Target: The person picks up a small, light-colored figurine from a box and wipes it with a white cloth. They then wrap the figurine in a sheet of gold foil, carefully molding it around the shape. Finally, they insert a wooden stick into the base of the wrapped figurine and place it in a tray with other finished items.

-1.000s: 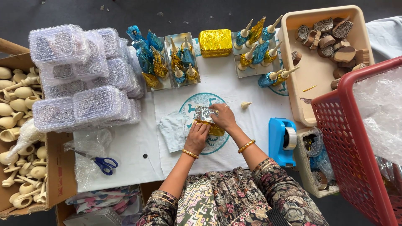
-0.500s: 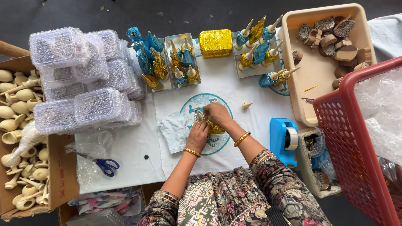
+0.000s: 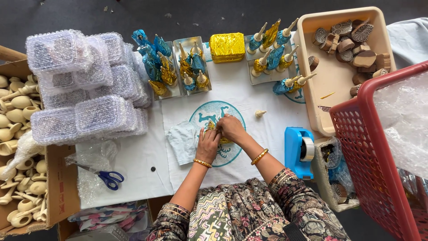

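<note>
My left hand (image 3: 207, 145) and my right hand (image 3: 231, 128) meet over the middle of a white cloth (image 3: 249, 111) with a teal round print. Between the fingers sits a small object wrapped in gold foil (image 3: 211, 126), mostly hidden by both hands. A pale blue piece of cloth or paper (image 3: 183, 142) lies just left of my left hand. A small bare cream-coloured piece (image 3: 260, 113) rests on the cloth to the right of my hands.
Trays of blue and gold foil-wrapped pieces (image 3: 189, 67) and a gold foil block (image 3: 227, 46) line the back. Bubble-wrapped boxes (image 3: 84, 85), a carton of cream pieces (image 3: 18, 147), blue scissors (image 3: 109, 178) are at left. Right: blue tape dispenser (image 3: 298, 151), beige bin (image 3: 330, 89), red basket (image 3: 370, 156).
Both hands have stayed over the teal print, shifting their fingers slightly around the gold foil piece. Nothing else on the table has moved.
</note>
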